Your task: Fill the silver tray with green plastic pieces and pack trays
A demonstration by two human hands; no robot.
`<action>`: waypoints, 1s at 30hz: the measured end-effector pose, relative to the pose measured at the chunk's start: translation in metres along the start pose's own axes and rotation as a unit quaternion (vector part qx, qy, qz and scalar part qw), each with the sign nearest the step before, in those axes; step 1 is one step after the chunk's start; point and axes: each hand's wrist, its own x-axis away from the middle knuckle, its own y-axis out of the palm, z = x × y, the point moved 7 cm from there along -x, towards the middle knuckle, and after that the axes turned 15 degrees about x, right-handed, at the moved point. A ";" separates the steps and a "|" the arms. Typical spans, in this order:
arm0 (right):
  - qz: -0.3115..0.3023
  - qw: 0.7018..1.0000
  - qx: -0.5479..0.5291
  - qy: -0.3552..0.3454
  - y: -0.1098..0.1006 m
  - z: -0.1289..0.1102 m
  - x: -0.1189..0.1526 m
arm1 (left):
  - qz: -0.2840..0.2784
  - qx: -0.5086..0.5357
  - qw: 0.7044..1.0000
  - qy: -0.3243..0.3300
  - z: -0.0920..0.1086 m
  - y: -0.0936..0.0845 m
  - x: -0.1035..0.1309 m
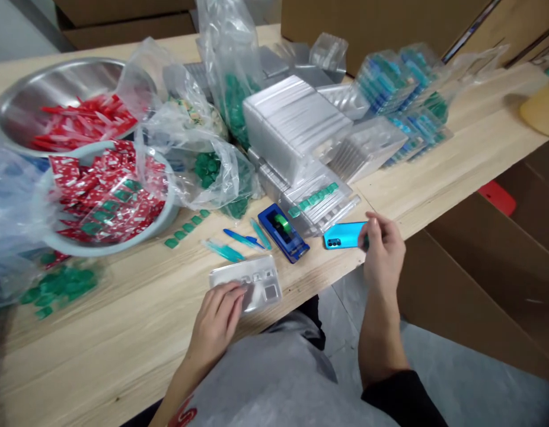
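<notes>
My left hand point(219, 311) is closed at the near left side of a clear plastic blister tray point(221, 274), fingertips over its moulded pockets. At the table edge, my right hand point(385, 246) is raised with fingers pinched together; something small and dark green shows at the fingertips, too blurred to name. Just behind those fingers lies a blue phone point(343, 235), face down and partly covered. A blue tape dispenser point(283, 232) with green tape sits between the tray and the phone. Beyond the tray are blue and turquoise pen-like sticks point(243, 238) and a row of green pieces point(185, 228).
A pale tub point(168, 216) of red packets and a steel bowl point(16, 112) of red sticks stand left. Stacked clear trays point(296, 118) fill the back middle, with filled packs point(385, 80) behind right. Loose green pieces point(63, 287) lie front left. Cardboard boxes point(470, 308) stand below, right.
</notes>
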 end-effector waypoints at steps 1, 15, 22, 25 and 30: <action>-0.070 0.995 -0.065 0.022 0.015 -0.002 0.017 | 0.000 0.019 1.000 -0.009 0.001 0.000 -0.001; -0.487 0.740 -0.295 0.358 0.151 -0.026 0.152 | 0.033 0.039 0.997 -0.057 0.013 -0.022 -0.016; -0.531 0.679 -0.349 0.368 0.153 -0.036 0.171 | 0.117 0.135 0.978 -0.112 -0.001 -0.042 -0.013; -0.546 0.673 -0.363 0.342 0.153 -0.039 0.174 | 0.132 0.198 0.959 -0.157 -0.009 -0.046 -0.011; -0.549 0.737 -0.310 0.242 0.147 -0.039 0.169 | 0.108 0.234 0.952 -0.166 -0.008 -0.047 -0.013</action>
